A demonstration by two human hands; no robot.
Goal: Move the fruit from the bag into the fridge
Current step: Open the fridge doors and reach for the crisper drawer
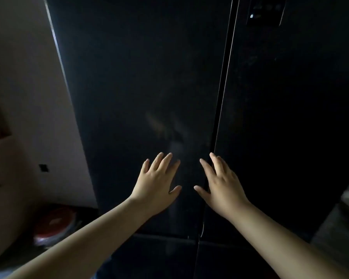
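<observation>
A tall black two-door fridge (141, 81) fills the view, both doors closed, with a thin vertical seam between them. My left hand (156, 183) lies flat on the left door with fingers spread and holds nothing. My right hand (220, 184) rests flat across the seam, fingers apart, also holding nothing. Neither the bag nor any fruit is in view.
A small control panel (265, 12) sits high on the right door. A pale wall (24, 77) stands left of the fridge. A red round object wrapped in plastic (54, 225) lies on the floor at lower left. A grey counter edge (347, 218) shows at right.
</observation>
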